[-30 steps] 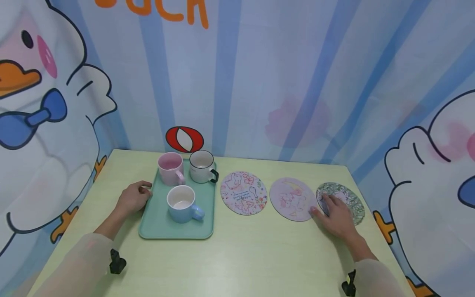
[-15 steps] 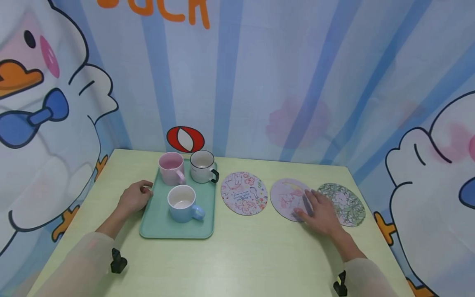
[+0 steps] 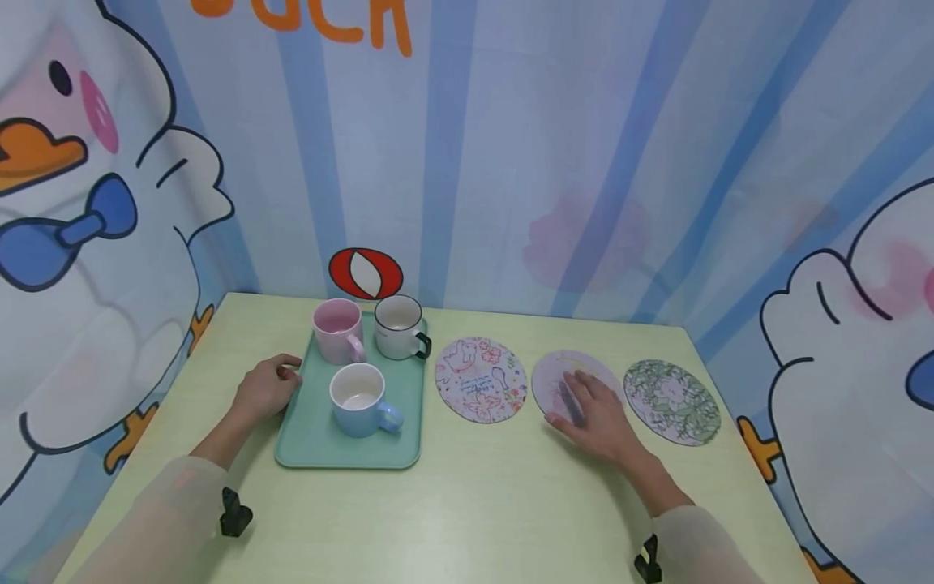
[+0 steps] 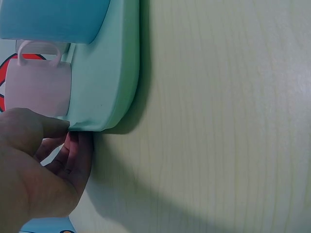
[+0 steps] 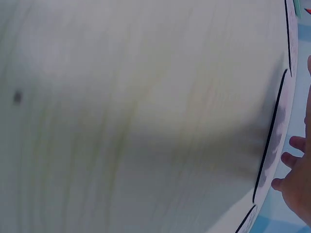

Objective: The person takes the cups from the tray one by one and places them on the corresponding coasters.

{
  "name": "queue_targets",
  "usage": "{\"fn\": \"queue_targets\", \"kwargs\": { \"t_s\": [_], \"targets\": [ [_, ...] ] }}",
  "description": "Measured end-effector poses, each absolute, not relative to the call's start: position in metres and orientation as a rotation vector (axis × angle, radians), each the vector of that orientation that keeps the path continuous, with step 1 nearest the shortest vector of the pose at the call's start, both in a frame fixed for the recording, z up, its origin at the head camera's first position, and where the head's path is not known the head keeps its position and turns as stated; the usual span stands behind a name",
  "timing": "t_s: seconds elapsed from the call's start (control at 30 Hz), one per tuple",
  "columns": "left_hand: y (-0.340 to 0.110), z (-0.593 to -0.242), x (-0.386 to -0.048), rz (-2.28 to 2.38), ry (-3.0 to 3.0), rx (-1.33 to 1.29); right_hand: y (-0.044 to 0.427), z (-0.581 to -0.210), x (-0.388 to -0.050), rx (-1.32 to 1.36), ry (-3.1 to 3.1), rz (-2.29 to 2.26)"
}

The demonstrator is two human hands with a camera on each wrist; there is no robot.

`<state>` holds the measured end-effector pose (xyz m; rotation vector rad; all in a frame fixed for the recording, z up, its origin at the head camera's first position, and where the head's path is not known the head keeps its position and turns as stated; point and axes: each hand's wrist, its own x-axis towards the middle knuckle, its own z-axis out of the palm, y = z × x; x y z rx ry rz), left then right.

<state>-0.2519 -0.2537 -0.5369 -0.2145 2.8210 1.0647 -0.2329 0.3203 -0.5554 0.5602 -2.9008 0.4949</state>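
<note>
My left hand (image 3: 266, 385) pinches the left edge of the mint-green tray (image 3: 310, 446); in the left wrist view the thumb lies on the rim and the fingers curl below it. On the tray stand a pink mug (image 3: 336, 342), a white mug (image 3: 396, 337) with a black handle, and a blue mug (image 3: 356, 414). With fingers spread, my right hand (image 3: 601, 418) hovers over the middle pale pink round coaster (image 3: 547, 385), partly hiding it. The right wrist view shows a gap between the fingers and that coaster (image 5: 277, 131).
A flowered round coaster (image 3: 480, 381) lies just right of the tray, and a green leafy coaster (image 3: 671, 403) lies at the right. The pale wooden table (image 3: 481, 511) meets a blue striped curtain (image 3: 496, 162) with cartoon ducks at its back.
My right hand has moved left from the green leafy coaster to above the middle pink one. My left hand, the tray and the mugs have stayed in place.
</note>
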Motion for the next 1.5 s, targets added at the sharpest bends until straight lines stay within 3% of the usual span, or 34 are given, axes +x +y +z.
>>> {"fn": "queue_targets", "kwargs": {
  "t_s": [1.5],
  "targets": [
    [-0.251,-0.536,-0.248,1.072,2.844,-0.195,0.149,-0.554,-0.223,0.908,-2.927,0.712]
  ]
}}
